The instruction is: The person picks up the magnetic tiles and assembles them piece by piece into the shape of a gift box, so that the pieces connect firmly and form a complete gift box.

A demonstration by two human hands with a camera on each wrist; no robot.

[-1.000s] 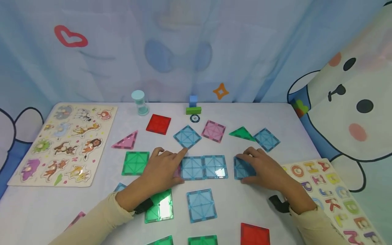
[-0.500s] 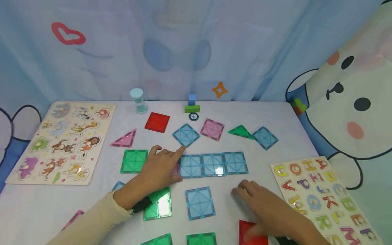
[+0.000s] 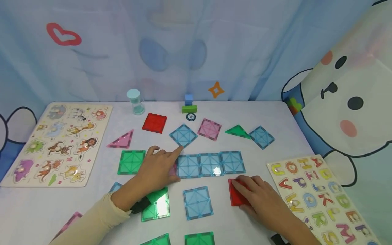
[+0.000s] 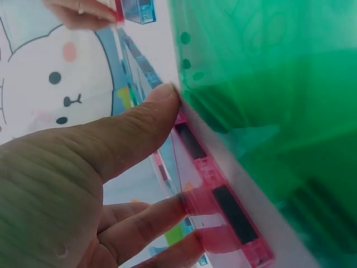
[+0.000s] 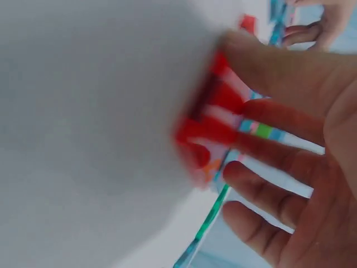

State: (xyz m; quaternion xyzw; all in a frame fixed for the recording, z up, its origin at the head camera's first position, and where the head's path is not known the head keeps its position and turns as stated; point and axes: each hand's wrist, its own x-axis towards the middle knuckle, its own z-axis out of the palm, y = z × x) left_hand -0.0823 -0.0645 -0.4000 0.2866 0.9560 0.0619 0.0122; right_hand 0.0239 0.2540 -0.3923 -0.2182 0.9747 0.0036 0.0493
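My left hand point(image 3: 157, 168) holds a pink magnetic tile point(image 4: 207, 170) between thumb and fingertips. In the head view most of that tile is covered by the hand, at the left end of a row of blue square magnetic tiles point(image 3: 210, 165). To the right of the row's near edge, my right hand point(image 3: 263, 202) pinches a red square magnetic tile point(image 3: 235, 195). The right wrist view shows this red tile point(image 5: 217, 120) tilted and blurred, with the thumb on one side and fingers on the other. A separate blue square tile point(image 3: 198, 203) lies between the hands.
Green square tiles point(image 3: 131, 162) lie left and in front. Further back are a red tile point(image 3: 154, 123), pink and blue tiles, triangles, an hourglass point(image 3: 135, 101) and small blocks point(image 3: 189, 109). An animal puzzle board point(image 3: 61, 146) stands left, a letter puzzle board point(image 3: 321, 200) right.
The right hand let go of a blue tile, which now adjoins the row, reached toward the near red tile and brought it forward toward the row. The left hand stays at the row's left end.
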